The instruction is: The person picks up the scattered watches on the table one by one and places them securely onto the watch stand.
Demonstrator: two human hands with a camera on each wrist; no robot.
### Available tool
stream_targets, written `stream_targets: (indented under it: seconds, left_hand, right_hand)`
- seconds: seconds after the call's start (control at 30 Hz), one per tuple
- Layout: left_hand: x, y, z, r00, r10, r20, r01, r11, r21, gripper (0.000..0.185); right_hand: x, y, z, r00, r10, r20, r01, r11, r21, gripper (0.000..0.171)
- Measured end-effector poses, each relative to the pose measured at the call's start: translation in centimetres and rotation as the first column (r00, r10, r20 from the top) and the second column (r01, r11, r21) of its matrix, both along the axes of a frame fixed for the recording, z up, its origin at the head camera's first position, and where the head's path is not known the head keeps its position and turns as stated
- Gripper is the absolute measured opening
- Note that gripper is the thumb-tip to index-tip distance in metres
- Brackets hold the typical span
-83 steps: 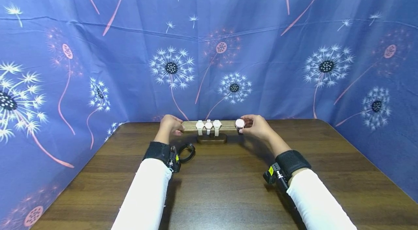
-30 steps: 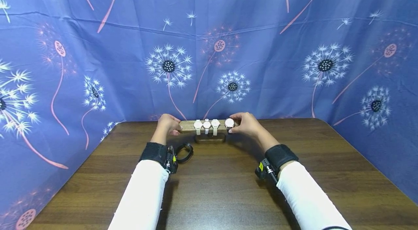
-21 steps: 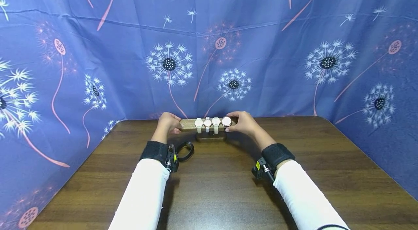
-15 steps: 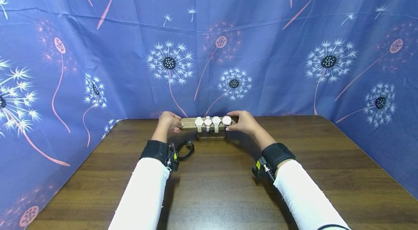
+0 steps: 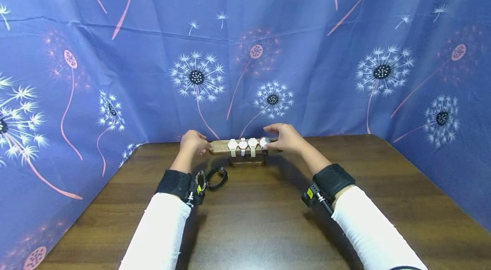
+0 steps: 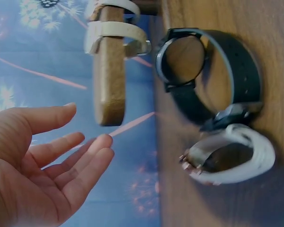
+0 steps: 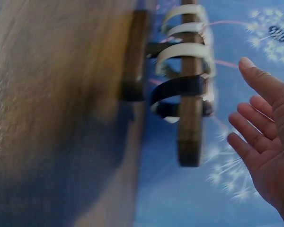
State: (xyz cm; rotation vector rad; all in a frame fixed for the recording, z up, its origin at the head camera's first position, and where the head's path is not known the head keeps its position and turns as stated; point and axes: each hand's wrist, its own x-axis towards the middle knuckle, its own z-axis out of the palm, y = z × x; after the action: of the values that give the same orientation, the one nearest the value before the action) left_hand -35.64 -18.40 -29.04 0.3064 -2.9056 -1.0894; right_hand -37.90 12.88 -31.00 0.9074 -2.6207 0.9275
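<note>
A wooden watch stand with a horizontal bar [image 5: 219,147] on a dark base [image 5: 247,161] stands at the back of the table. Three pale-strapped watches hang round it, the nearest to the right being the watch [image 5: 252,144]. To their right hangs a dark-strapped watch [image 7: 177,88]. My right hand [image 5: 290,139] is beside that watch, and its right wrist view shows spread fingers apart from the bar. My left hand [image 6: 52,165] lies off the bar's left end, fingers extended and holding nothing.
On the table [image 5: 245,223], near my left wrist, lie a black-strapped watch [image 6: 246,71] and a white-strapped watch [image 6: 262,153], side by side. A blue curtain [image 5: 326,91] with dandelion prints hangs close behind the stand.
My right hand slid the dark-strapped watch leftward along the bar to the pale ones, then let go. My left hand, earlier at the bar's left end, has come off it.
</note>
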Motion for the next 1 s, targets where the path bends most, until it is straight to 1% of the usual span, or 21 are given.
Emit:
stream_targets:
  seconds: [0.1, 0.2, 0.33, 0.43, 0.57, 0.67, 0.77, 1.0]
  left_hand:
    - [0.8, -0.5, 0.7, 0.998, -0.023, -0.054, 0.024, 0.999, 0.022, 0.028]
    - [1.9, -1.0, 1.1, 0.994, -0.033, -0.107, 0.037, 0.999, 0.034, 0.021]
    - [3.3, -1.7, 0.7, 0.985, -0.031, -0.172, 0.04, 0.998, 0.047, 0.02]
    - [4.3, -2.0, -0.1, 0.98, -0.017, -0.197, 0.039, 0.994, 0.103, 0.019]
    - [5.1, -2.3, -1.0, 0.978, 0.007, -0.21, 0.04, 0.975, 0.22, 0.019]
    - [5.5, -2.4, -1.6, 0.977, 0.029, -0.213, 0.034, 0.958, 0.285, 0.018]
    - [5.7, -2.4, -1.9, 0.976, 0.033, -0.216, 0.039, 0.946, 0.321, 0.018]
    - [6.2, -2.4, -2.4, 0.981, 0.013, -0.194, 0.054, 0.939, 0.34, 0.017]
  right_hand:
    - [1.0, -0.4, 0.9, 0.999, 0.042, -0.014, -0.043, 0.998, -0.054, 0.049]
    - [1.9, -1.1, 1.2, 0.995, 0.096, -0.017, -0.097, 0.993, -0.064, 0.044]
    - [3.0, -2.1, 0.6, 0.984, 0.17, -0.048, -0.172, 0.984, -0.04, 0.042]
    - [3.9, -2.9, -0.2, 0.979, 0.201, -0.044, -0.203, 0.978, -0.051, 0.04]
    - [4.8, -3.8, -1.3, 0.969, 0.242, 0.047, -0.234, 0.963, -0.13, 0.034]
    - [5.2, -4.5, -2.2, 0.96, 0.265, 0.096, -0.246, 0.954, -0.17, 0.029]
    - [5.4, -5.0, -3.0, 0.957, 0.267, 0.116, -0.246, 0.954, -0.172, 0.026]
    - [5.8, -6.0, -4.4, 0.953, 0.24, 0.185, -0.219, 0.968, -0.125, 0.026]
